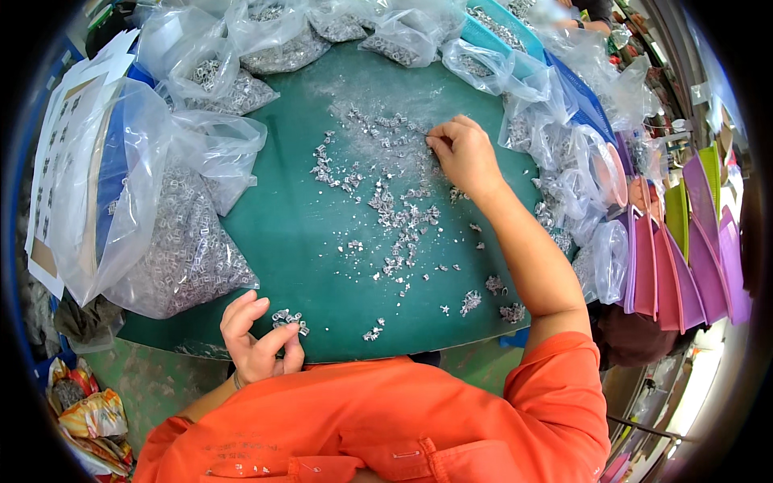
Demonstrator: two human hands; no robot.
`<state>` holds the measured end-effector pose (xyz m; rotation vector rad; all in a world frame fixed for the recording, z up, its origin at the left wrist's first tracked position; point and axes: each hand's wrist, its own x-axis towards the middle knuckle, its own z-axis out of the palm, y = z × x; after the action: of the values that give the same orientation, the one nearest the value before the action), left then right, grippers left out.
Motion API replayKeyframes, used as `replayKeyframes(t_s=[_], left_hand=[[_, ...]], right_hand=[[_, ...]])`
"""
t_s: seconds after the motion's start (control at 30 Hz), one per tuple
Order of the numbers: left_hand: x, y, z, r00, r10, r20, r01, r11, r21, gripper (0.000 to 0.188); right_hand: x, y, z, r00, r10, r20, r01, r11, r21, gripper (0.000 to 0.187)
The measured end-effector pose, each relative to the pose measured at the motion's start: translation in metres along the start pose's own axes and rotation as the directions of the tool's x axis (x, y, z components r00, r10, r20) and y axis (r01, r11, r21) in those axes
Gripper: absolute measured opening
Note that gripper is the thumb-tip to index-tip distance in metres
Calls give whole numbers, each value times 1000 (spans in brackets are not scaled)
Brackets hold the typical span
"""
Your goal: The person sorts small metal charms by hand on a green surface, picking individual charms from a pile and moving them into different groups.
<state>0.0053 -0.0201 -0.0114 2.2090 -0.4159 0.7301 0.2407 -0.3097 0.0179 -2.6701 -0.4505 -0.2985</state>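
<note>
Small silvery metal pieces (394, 217) lie scattered over the green tabletop (282, 233), with pale dust among them toward the far side. My right hand (465, 153) reaches out to the far right part of this spread. Its thumb and forefinger are pinched together at the edge of the pieces; whatever is between the fingertips is too small to make out. At the near left edge, my left hand (259, 338) rests with fingers apart and curved. Its fingertips are beside a small cluster of ring-like metal pieces (290, 320).
A large clear bag of metal pieces (181, 241) stands at the left, next to printed white sheets (68, 169). More filled bags (282, 52) line the far edge. A turquoise basket (503, 32) is at the far right; pink and purple plastic bins (668, 266) stand at the right.
</note>
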Motion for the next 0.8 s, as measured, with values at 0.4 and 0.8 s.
replayKeyframes(t_s=[0.4, 0.8], left_hand=[[-4, 0, -6, 998, -56, 28, 57, 998, -19, 27], [-6, -1, -2, 999, 31, 32, -31, 999, 25, 31]], right_hand=[[-35, -29, -11, 970, -230, 75, 212, 957, 196, 12], [-129, 93, -167, 726, 34, -687, -261, 937, -230, 7]])
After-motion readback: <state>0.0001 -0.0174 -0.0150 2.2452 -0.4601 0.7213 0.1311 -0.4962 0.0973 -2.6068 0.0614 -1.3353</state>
